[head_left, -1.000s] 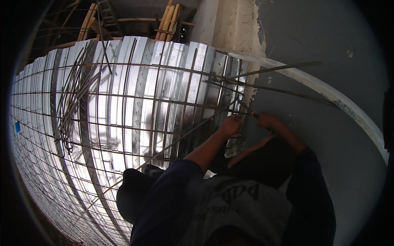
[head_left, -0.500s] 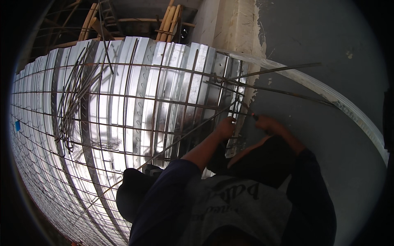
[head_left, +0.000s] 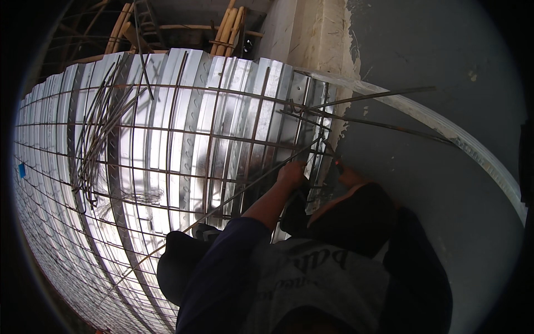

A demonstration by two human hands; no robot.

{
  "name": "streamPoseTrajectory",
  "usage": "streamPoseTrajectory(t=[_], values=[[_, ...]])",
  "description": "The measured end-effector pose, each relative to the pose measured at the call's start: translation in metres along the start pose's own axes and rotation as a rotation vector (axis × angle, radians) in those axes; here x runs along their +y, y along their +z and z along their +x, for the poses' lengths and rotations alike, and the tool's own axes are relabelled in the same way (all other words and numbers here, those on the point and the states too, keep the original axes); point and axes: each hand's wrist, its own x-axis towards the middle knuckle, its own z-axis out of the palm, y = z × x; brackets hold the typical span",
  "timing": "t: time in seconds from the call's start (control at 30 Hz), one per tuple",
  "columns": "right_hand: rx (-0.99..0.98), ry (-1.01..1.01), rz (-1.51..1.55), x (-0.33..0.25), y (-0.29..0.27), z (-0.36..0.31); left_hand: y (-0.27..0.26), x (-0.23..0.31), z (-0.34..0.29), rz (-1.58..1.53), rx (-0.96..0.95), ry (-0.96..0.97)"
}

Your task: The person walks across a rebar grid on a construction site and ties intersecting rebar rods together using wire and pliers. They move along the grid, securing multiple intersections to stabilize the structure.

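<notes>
My left hand (head_left: 291,173) is closed over the metal decking (head_left: 192,145), near the end of a long slanting steel bar (head_left: 253,183). Whatever its fingers hold is hidden. Close by on the right, my right hand (head_left: 351,177) is closed around a slim dark hand tool (head_left: 335,160) with a red mark on its handle. Its tip points up toward the crossing bars (head_left: 321,139) at the decking's edge, but the exact kind of tool is too dark to make out. My knee hides part of the right forearm.
A grid of thin steel bars covers the decking. Loose bar pieces (head_left: 105,131) and a tangle of thin wire (head_left: 143,196) lie on it at left. Two bars (head_left: 384,123) jut over the grey wall surface (head_left: 423,50) beside a pale curved strip (head_left: 439,123). Wooden poles (head_left: 227,33) stand beyond.
My left hand has shifted slightly left, away from the decking's edge. My right hand and the tool have moved a little left and down, with the forearm now mostly behind my knee.
</notes>
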Motion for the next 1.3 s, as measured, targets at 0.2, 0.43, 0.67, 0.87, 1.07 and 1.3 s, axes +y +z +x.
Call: streamPoseTrajectory(t=[0.2,0.43,0.67,0.87,1.07,1.3], values=[[0.021,0.145,0.222,-0.003,0.028,0.001,-0.003,-0.011,0.003,0.097,0.017,-0.019],[0.032,0.222,0.223,0.002,0.047,0.007,-0.010,-0.013,0.005,0.152,0.006,-0.028],[0.050,0.217,0.300,-0.004,0.052,0.005,-0.012,-0.029,0.019,0.275,0.009,-0.025],[-0.044,0.245,0.604,-0.020,0.046,-0.001,-0.041,-0.015,0.012,0.183,0.011,-0.090],[-0.231,0.369,1.000,-0.032,0.028,-0.004,-0.045,-0.011,0.006,0.153,0.009,-0.120],[-0.224,0.245,0.540,-0.004,0.036,0.003,-0.012,-0.037,0.021,0.100,0.035,-0.098]])
